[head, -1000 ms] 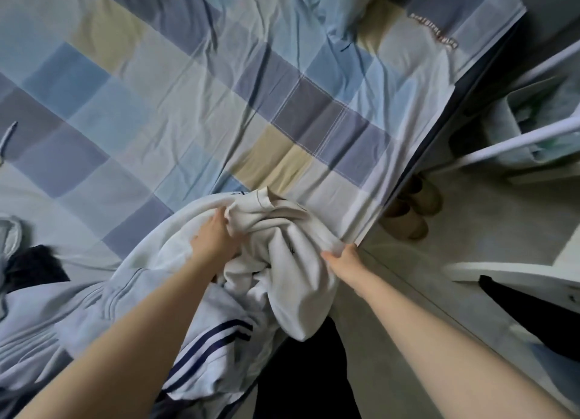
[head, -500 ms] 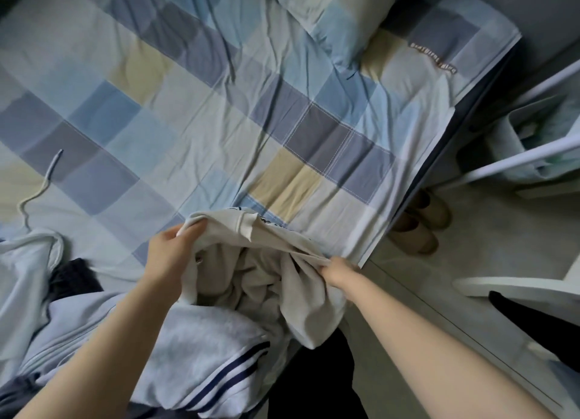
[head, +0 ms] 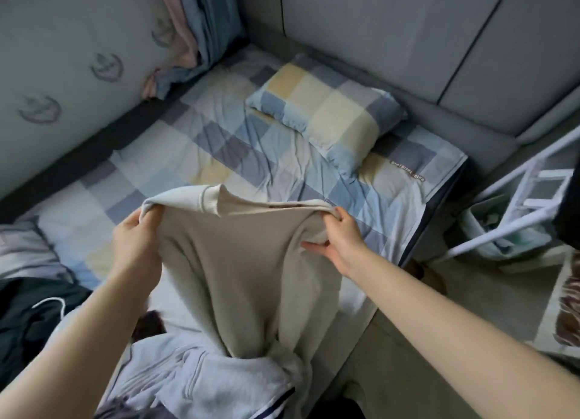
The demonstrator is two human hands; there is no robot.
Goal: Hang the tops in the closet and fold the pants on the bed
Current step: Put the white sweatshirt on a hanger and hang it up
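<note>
A beige garment (head: pixel 238 271) with a ribbed band along its top edge hangs stretched between my hands above the bed (head: pixel 219 142). My left hand (head: pixel 135 249) grips its upper left corner. At the upper right corner my right hand (head: pixel 340 240) holds the same edge. The lower end of the cloth trails down into a heap of clothes at the near edge of the bed, on top of a light grey garment (head: pixel 213 384) with dark stripes. Whether the beige piece is a top or pants cannot be told.
A checked pillow (head: pixel 326 111) lies at the head of the bed. Dark clothing (head: pixel 28 318) sits at the left. A white rack (head: pixel 514 211) stands on the floor to the right. Curtains (head: pixel 194 32) hang in the far corner.
Both hands have lifted the beige garment off the heap and pulled its top edge apart, so it hangs spread out. The view has tilted up toward the head of the bed.
</note>
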